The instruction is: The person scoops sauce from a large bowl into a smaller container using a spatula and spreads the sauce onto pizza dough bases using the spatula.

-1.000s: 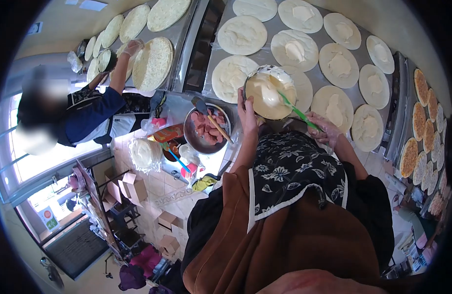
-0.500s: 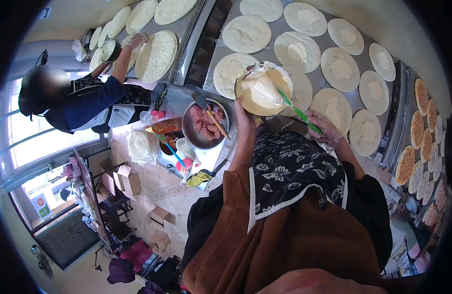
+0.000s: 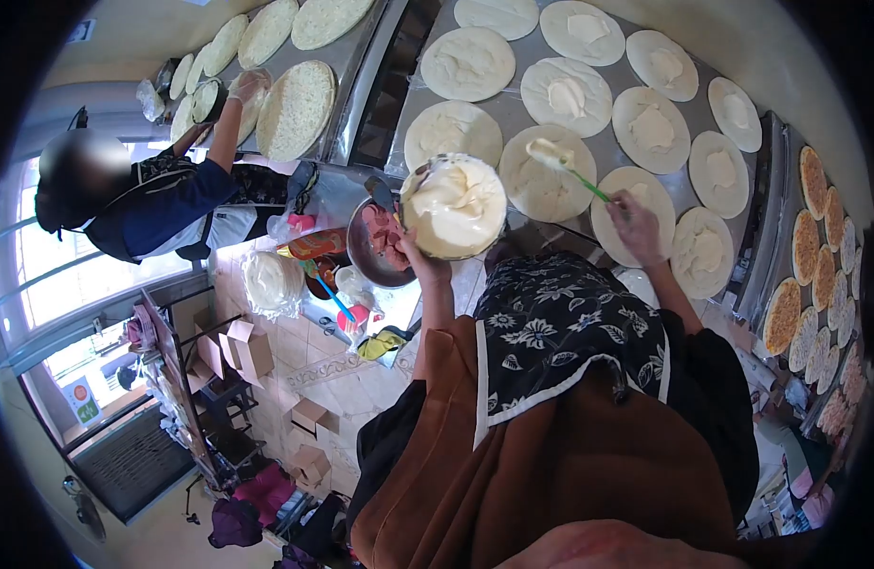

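My left hand (image 3: 425,261) grips the near left rim of a round bowl (image 3: 454,207) filled with pale cream. In my right hand (image 3: 636,228), which wears a clear glove, is the green handle of a spatula (image 3: 588,185). Cream coats the spatula's head, which hangs over a round flatbread (image 3: 532,194). Several other flatbreads on the metal table (image 3: 513,128) carry a patch of cream, such as the one (image 3: 653,129) farther right. The bowl partly covers a metal bowl of pink pieces (image 3: 385,237) at its left.
At the left a co-worker (image 3: 171,213) reaches over another table of flatbreads (image 3: 296,109). Browned flatbreads (image 3: 783,316) lie on a surface at the far right. A blue-handled utensil (image 3: 334,294) and a yellow-green cloth (image 3: 384,345) are below the metal bowl.
The cream bowl has moved left, now over part of the metal bowl. The spatula has come out of it with cream and moved over a flatbread; my right hand has risen.
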`<state>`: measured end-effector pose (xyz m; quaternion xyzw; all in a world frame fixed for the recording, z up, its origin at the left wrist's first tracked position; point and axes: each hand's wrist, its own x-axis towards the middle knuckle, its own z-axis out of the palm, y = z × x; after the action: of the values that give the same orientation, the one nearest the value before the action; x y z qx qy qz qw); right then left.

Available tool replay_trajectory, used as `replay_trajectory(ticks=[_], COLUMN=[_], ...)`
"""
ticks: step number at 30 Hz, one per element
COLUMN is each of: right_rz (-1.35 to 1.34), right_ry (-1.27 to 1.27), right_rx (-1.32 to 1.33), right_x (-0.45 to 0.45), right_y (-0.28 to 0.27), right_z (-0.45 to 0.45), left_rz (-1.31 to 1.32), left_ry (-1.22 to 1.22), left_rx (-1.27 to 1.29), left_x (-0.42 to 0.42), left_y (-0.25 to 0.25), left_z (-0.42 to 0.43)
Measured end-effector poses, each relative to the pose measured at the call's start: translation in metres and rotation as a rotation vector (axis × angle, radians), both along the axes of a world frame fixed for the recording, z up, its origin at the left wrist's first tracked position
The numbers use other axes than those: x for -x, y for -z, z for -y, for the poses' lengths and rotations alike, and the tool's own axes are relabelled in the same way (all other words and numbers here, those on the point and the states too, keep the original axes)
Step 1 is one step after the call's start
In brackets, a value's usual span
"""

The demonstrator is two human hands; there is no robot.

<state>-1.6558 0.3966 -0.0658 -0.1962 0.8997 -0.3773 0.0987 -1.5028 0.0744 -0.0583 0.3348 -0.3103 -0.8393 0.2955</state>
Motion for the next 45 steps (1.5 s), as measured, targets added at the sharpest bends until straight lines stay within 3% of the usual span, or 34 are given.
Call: replay_trajectory(ticks=[1,5,8,11,14,17,19,21,23,26,29,32,35,38,45], right_rz=[-0.206,-0.168,-0.126,0.101,0.803,0.629,0.447,0.292,0.162,0.361,1.057,1.409,1.462,1.486,1.312], right_ry=[0.014,-0.122,-0.152,-0.181,-0.116,-0.190,-0.245,-0.274,-0.281,-0.281,-0.114,-0.111,-0.085,-0.154,-0.301], right_rx=[-0.265,-0.340,-0.311,0.220,0.490,0.458,0.269,0.142,0.078,0.236,0.546,0.512,0.494,0.481,0.589], right_x=[-0.004,-0.021,-0.030,-0.018,-0.007,-0.008,-0.008,-0.012,-0.015,-0.015,-0.014,-0.009,-0.009,-0.001,0.009], right_y=[0.004,0.045,0.020,0.048,0.029,-0.030,-0.057,-0.063,-0.058,-0.060,-0.010,-0.047,-0.051,-0.045,-0.027], right_z=[0.004,-0.002,-0.011,-0.041,-0.059,-0.025,0.000,0.020,0.037,0.063,0.079,0.092,0.113,0.132,0.167], left_rz=[-0.016,-0.031,0.016,0.083,0.141,0.221,0.225,0.230,0.194,0.201,0.125,0.100,0.257,0.238,0.199], left_ry=[-0.008,-0.041,-0.022,0.018,0.045,0.069,0.090,0.085,0.155,0.195,0.213,0.193,0.277,0.142,0.129], left_rx=[0.005,0.089,0.034,0.031,0.065,0.105,0.177,0.218,0.340,0.479,0.464,0.502,0.596,0.580,0.158], left_x=[-0.006,-0.014,-0.024,-0.021,-0.014,-0.003,0.004,0.012,0.021,0.026,0.030,0.032,0.029,0.032,0.024], left_y=[-0.001,-0.025,-0.008,-0.001,0.018,0.024,0.036,0.042,0.012,0.000,-0.026,-0.034,-0.026,-0.029,0.024], left_z=[0.003,-0.008,-0.006,-0.011,-0.013,-0.018,-0.018,-0.022,-0.031,-0.039,-0.040,-0.028,-0.010,0.005,0.055])
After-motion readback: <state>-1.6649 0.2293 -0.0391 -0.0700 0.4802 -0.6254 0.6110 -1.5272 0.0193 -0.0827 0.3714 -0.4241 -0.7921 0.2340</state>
